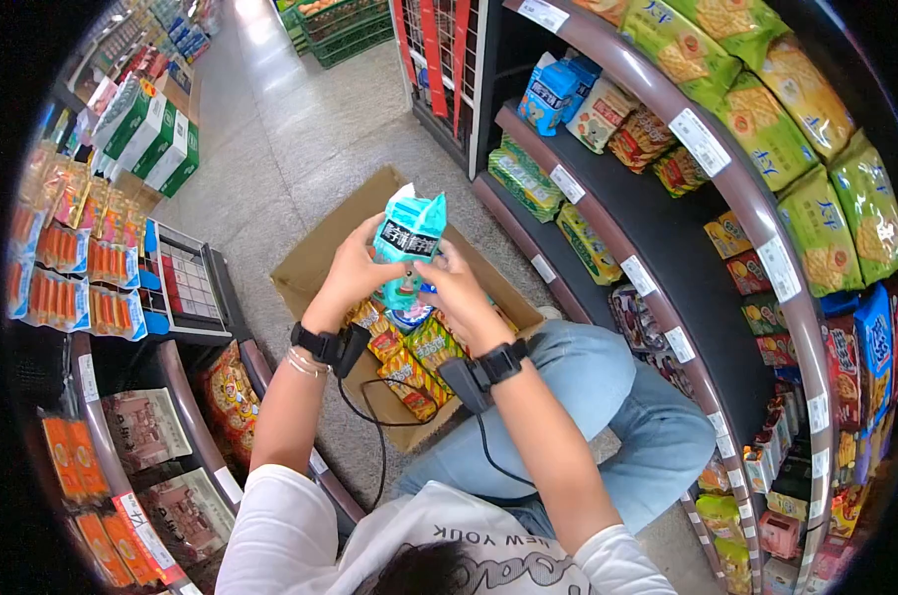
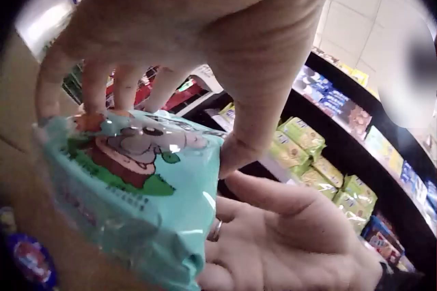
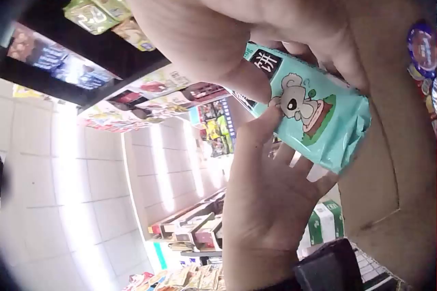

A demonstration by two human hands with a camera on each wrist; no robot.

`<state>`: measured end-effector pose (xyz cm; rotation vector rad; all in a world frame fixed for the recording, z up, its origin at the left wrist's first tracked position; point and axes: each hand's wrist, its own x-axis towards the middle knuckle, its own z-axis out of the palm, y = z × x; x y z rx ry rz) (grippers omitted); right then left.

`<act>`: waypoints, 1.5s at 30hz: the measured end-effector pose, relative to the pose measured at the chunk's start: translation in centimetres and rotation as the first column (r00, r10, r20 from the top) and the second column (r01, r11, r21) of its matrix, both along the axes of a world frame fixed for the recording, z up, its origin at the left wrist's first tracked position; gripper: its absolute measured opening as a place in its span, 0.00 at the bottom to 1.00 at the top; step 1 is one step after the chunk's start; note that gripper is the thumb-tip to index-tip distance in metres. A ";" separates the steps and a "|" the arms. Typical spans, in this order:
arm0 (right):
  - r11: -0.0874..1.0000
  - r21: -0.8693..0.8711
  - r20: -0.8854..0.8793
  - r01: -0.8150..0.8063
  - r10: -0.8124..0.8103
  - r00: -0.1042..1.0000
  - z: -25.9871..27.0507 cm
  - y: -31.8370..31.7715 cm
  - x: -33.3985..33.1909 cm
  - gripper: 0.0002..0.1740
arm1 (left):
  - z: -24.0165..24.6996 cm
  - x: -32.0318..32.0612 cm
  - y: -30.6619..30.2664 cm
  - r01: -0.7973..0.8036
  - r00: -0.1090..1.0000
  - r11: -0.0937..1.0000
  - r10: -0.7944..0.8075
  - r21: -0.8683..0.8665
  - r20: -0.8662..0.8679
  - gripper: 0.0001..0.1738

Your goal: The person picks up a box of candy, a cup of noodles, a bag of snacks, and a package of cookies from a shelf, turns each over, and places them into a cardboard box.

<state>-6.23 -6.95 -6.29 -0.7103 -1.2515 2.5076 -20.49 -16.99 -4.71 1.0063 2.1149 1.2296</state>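
Observation:
A teal biscuit packet (image 1: 410, 230) with a koala picture is held upright above an open cardboard box (image 1: 295, 266). My left hand (image 1: 354, 276) grips its left side, fingers spread along the far face. From the right, my right hand (image 1: 461, 299) holds the packet too, its thumb near the left thumb on the front. In the left wrist view the left fingers curl over the edge of the packet (image 2: 130, 188), and the right hand (image 2: 287, 236) is beside it, wearing a ring. Yellow snack packets (image 1: 407, 381) lie in the box below.
Stocked shelves (image 1: 657, 268) curve along the right, with green cracker bags (image 1: 756, 129) on top. Sausage packs (image 1: 67, 268) and low shelves are on the left. My bent knee (image 1: 578, 367) borders the box, and a black cable (image 1: 381, 421) hangs from the wrist cameras. Green crates (image 1: 345, 35) stand ahead.

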 end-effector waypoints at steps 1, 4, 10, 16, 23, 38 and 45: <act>1.000 -0.031 0.043 0.004 -0.002 0.999 -0.5 0.2 -0.8 0.35 | -0.5 -0.9 0.2 -0.039 0.999 0.998 0.038 -0.052 -0.017 0.46; 0.999 -0.043 0.116 0.010 -0.005 0.993 -2.3 1.4 -2.1 0.34 | -4.4 -3.9 0.7 -0.051 0.975 0.993 0.026 -0.108 -0.221 0.45; 0.999 -0.041 0.123 0.010 -0.005 0.992 -2.0 4.8 -1.7 0.24 | -12.0 -7.1 2.9 -0.121 0.964 0.777 -0.057 -0.618 -0.261 0.53; 0.990 -0.100 0.051 0.104 -0.099 0.994 -0.8 6.5 -1.1 0.22 | -16.5 -7.0 5.8 -0.170 0.962 0.642 -0.057 -0.748 -0.267 0.54; 0.983 -0.127 0.034 0.135 -0.132 0.991 -1.2 7.3 -1.2 0.21 | -23.6 -7.1 6.7 -0.205 0.945 0.661 -0.057 -0.722 -0.322 0.53; 0.977 -0.163 0.132 0.137 -0.116 0.984 -3.5 7.0 -2.9 0.20 | -42.5 -13.1 0.3 -0.198 0.980 0.869 0.192 -0.454 -0.060 0.24; 0.976 -0.159 0.119 0.148 -0.130 0.984 -3.0 7.0 -2.2 0.19 | -38.1 -11.7 0.0 -0.079 0.964 0.957 0.144 -0.279 0.221 0.22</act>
